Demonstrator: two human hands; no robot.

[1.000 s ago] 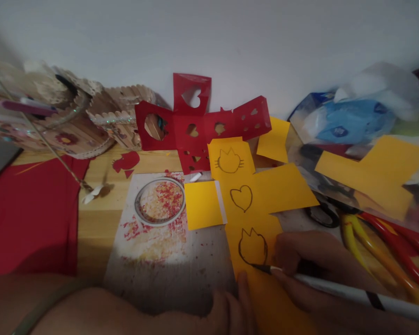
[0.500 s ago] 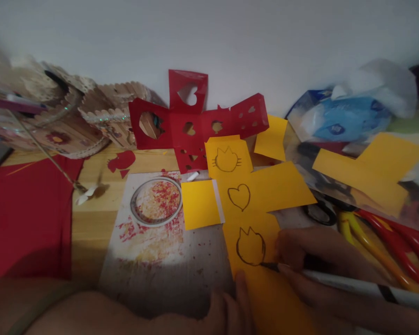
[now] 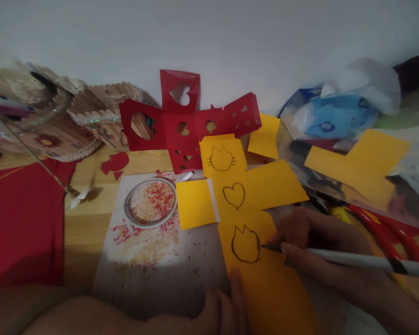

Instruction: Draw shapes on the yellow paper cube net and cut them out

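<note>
My right hand (image 3: pixel 326 251) is closed round a white marker (image 3: pixel 356 257) with a black band. The marker's dark tip points left, close to the right side of a cat-head outline. That outline is on the yellow paper (image 3: pixel 265 188), a cross-shaped cutout that also bears a heart and a whiskered cat head. My left hand (image 3: pixel 221 304) lies low in the view, its fingers resting at the paper's left edge and holding nothing. Beneath the paper is a grey board (image 3: pixel 132 279) with red and yellow marks and a round shape printed or set on it.
Behind stands a red paper cutout (image 3: pixel 181 123) with heart and other holes. Red-handled scissors (image 3: pixel 380 232) and a yellow cutout (image 3: pixel 366 163) lie right, near a blue packet (image 3: pixel 338 116). Wooden-stick containers (image 3: pixel 59 125) and red sheets (image 3: pixel 24 223) are at left.
The marker tip has moved up from the bottom of the lower cat outline to its right side, and a stroke now runs there. My left hand stays on the paper; the view has shifted slightly.
</note>
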